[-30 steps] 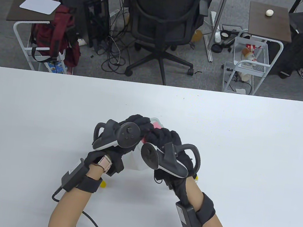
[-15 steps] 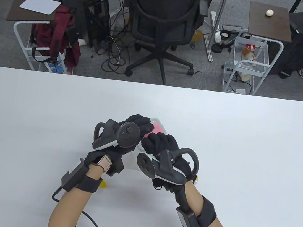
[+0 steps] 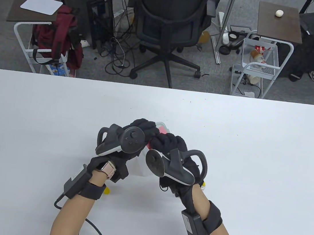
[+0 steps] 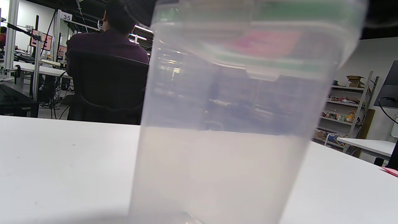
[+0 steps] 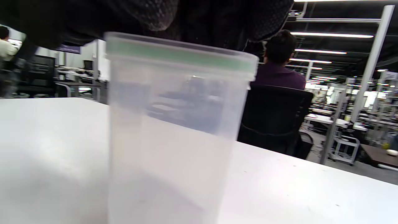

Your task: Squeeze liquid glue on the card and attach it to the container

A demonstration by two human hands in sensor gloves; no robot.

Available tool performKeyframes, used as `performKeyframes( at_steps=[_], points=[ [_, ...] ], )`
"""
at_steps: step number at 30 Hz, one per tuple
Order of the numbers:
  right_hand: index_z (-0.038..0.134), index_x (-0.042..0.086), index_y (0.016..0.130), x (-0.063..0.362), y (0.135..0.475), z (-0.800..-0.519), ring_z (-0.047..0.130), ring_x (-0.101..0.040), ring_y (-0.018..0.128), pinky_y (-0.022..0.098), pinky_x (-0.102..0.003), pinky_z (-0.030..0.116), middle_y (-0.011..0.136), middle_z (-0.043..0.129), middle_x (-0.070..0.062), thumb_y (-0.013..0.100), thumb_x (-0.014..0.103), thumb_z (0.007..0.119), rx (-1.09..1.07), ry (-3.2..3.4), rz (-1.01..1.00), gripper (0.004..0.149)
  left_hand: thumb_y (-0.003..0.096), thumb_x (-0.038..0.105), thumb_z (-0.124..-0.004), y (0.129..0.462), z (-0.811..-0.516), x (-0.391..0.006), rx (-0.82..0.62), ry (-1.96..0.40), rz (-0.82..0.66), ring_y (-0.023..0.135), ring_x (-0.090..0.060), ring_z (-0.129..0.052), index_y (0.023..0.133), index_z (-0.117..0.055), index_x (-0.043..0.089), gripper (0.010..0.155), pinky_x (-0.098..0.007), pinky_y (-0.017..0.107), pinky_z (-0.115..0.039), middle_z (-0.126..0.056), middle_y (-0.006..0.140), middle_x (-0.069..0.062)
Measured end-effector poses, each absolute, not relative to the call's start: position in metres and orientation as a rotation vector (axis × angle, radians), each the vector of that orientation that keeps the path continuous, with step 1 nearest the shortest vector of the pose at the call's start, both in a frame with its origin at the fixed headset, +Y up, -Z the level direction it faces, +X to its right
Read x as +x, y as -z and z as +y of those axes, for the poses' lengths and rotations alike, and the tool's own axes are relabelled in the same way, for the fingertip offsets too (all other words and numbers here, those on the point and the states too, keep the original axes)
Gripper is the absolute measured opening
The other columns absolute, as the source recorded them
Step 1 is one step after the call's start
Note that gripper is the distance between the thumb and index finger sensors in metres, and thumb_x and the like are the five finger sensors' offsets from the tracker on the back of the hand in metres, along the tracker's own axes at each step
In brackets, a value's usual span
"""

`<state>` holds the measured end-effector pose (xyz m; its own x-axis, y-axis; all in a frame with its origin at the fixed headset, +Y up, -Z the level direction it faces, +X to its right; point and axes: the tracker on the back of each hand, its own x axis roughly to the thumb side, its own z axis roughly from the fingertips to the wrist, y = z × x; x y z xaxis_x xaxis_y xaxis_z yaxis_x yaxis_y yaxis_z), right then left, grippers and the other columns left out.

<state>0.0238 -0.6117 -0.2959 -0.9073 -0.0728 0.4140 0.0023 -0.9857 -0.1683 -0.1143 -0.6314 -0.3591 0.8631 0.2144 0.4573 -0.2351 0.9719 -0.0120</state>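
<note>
Card point(image 3: 161, 130), pink, lies on the lid of the container point(image 3: 145, 168) standing on the desk. Right hand point(image 3: 170, 148) has moved back onto it since half a second ago; fingers of both hands press down. Left hand point(image 3: 141, 128) unchanged. Attachment likely under way.

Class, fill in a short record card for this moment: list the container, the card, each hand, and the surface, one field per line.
container: tall translucent plastic tub with green-banded lid, upright on table
card: pink paper card on the lid, partly hidden
left hand: rests on lid top
right hand: presses on the card
surface: white table
</note>
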Motion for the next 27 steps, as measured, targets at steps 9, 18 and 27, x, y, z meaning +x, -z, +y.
performKeyframes(
  at_steps=[9,18,27],
  points=[
    [0.071,0.027,0.094,0.052,0.261,-0.611,0.08,-0.026,0.097,0.077,-0.045,0.066,0.105,0.075,0.003,0.057,0.034,0.062,-0.859,3.165,0.436,0.039,0.0548,0.035,-0.067,0.358,-0.633,-0.116,0.05,-0.254,-0.461,0.11,-0.019,-0.065,0.099,-0.067,0.039,0.044,-0.036,0.083,-0.06,-0.066,0.113,0.016],
    [0.072,0.027,0.093,0.155,0.214,-0.63,0.085,-0.027,0.089,0.071,-0.045,0.071,0.1,0.079,0.0,0.057,0.036,0.063,-0.621,3.515,0.675,0.038,0.0539,0.035,-0.069,0.354,-0.631,-0.12,0.124,-0.272,-0.416,0.11,-0.021,-0.067,0.101,-0.065,0.037,0.048,-0.037,0.082,-0.062,-0.066,0.114,0.012],
    [0.073,0.024,0.092,0.213,0.198,-0.676,0.086,-0.029,0.083,0.068,-0.046,0.072,0.097,0.08,-0.003,0.057,0.039,0.065,-0.34,3.885,0.608,0.039,0.0536,0.039,-0.07,0.294,-0.617,-0.145,0.314,-0.563,-0.378,0.103,-0.027,-0.074,0.102,-0.068,0.031,0.049,-0.041,0.076,-0.067,-0.073,0.11,0.003]
  ],
)
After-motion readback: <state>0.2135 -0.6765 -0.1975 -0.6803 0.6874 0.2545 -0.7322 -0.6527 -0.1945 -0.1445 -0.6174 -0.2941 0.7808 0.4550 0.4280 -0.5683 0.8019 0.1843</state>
